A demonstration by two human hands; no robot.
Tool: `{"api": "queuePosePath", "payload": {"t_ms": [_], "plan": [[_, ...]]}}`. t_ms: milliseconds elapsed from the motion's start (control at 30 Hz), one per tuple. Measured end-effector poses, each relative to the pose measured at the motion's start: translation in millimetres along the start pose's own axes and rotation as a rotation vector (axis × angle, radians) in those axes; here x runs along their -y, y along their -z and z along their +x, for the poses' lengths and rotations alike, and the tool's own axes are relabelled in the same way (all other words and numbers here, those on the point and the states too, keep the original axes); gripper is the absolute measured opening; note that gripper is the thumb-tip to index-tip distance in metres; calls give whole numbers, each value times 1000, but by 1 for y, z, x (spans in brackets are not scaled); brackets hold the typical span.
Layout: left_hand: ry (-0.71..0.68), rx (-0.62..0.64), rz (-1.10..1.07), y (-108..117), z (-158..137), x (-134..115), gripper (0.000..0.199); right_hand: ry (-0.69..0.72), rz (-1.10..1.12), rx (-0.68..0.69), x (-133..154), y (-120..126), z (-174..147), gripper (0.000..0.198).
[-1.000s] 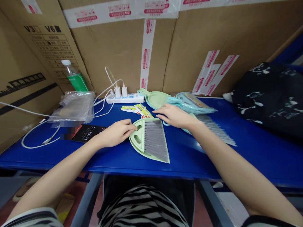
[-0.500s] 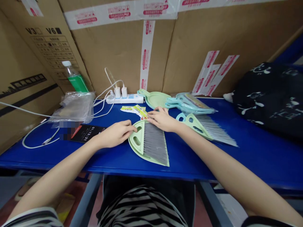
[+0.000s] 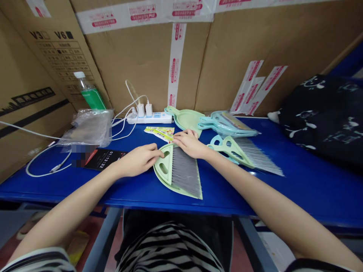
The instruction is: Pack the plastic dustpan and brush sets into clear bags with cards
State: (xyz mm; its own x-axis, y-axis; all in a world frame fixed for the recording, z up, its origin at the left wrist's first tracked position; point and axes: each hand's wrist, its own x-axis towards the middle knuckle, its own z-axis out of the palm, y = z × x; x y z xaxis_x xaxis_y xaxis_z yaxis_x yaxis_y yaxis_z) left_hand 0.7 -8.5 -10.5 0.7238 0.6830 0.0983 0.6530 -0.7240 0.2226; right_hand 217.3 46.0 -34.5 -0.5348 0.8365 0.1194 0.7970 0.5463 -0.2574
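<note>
Brown cardboard (image 3: pixel 136 64), matte and creased, seamed with glossy printed tape, stands behind a smooth blue table (image 3: pixel 306 192). A soft black bag (image 3: pixel 326 117) with white figures bulges at the right. At the back lie a rounded pale green dustpan (image 3: pixel 187 119) and blue dustpans (image 3: pixel 221 122) in clear film; before them, spare brushes (image 3: pixel 261 155) fan out grey bristles.

At the table's near middle, a pale green brush (image 3: pixel 185 170) lies on a curved lower pan (image 3: pixel 164 181), its plastic back pierced by oval slots. The left hand (image 3: pixel 141 160) is closed narrow, pinching the brush's rounded edge. The right hand (image 3: pixel 188 143) stretches over its far end, fingers close together; whether they grip anything I cannot tell. Crinkled clear bags (image 3: pixel 90 128), a white power strip (image 3: pixel 155 118), a green-labelled bottle (image 3: pixel 93 96) and a flat black phone (image 3: pixel 104 159) lie farther left and back. Thin bright labels (image 3: pixel 160 132) sit just beyond the brush.

Compared with a second ago, the right hand is farther left, the labels lie at a different angle, and the spare brushes' handles are uncovered.
</note>
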Motion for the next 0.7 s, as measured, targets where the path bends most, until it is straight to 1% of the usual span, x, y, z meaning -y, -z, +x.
{"api": "queuePosePath", "payload": {"t_ms": [200, 267, 400, 467, 600, 700], "plan": [[-6, -4, 39, -1, 0, 1, 29, -31, 62, -59, 3, -1, 1, 46], [-6, -4, 55, -2, 0, 0, 29, -16, 66, -45, 2, 0, 0, 46], [-2, 0, 65, -2, -1, 0, 29, 6, 39, 31, 1, 0, -1, 45], [0, -1, 65, -2, -1, 1, 29, 1, 34, 29, 2, 0, -1, 45], [-2, 1, 64, -3, -1, 1, 29, -34, 33, -14, 4, -4, 0, 43], [-3, 3, 59, -3, 0, 1, 28, -7, 125, -117, 3, -2, 1, 42]]}}
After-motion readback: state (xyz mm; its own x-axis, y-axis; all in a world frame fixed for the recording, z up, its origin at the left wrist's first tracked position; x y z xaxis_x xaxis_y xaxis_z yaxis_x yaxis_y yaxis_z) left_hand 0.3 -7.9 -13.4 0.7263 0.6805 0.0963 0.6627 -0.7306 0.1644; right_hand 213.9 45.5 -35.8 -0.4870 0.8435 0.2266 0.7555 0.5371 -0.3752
